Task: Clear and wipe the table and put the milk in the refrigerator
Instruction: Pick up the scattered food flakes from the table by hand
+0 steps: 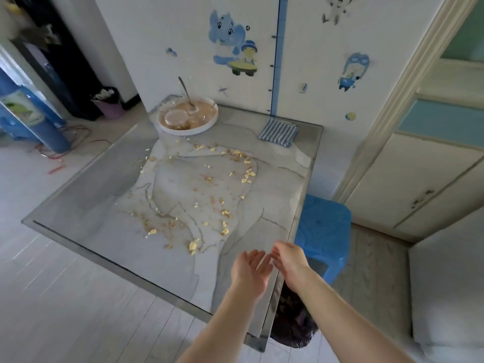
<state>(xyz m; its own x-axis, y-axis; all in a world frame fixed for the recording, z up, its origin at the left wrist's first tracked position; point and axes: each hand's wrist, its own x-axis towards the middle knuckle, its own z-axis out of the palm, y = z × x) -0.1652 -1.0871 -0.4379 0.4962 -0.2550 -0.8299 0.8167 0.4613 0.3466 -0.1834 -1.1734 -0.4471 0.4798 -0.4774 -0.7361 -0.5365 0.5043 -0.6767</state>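
Yellow and brown crumbs (209, 195) lie scattered over the middle of the grey marble table (86, 205). A round white tray (167, 128) at the far edge holds glass bowls and two spoons. A folded blue-striped cloth (279, 132) lies at the far right corner. My left hand (250, 273) and my right hand (289, 260) hover over the table's near right edge, both with straight fingers, palms facing each other, holding nothing. Below that edge stands a dark waste bin (293, 318) with scraps inside. No milk is in view.
A blue plastic stool (323, 231) stands right of the table. A purple bin (110, 106) sits by the far wall, with red cables on the floor nearby. A blue water bottle (28, 113) is at left. Cabinet doors are at right, a white cushion at lower right.
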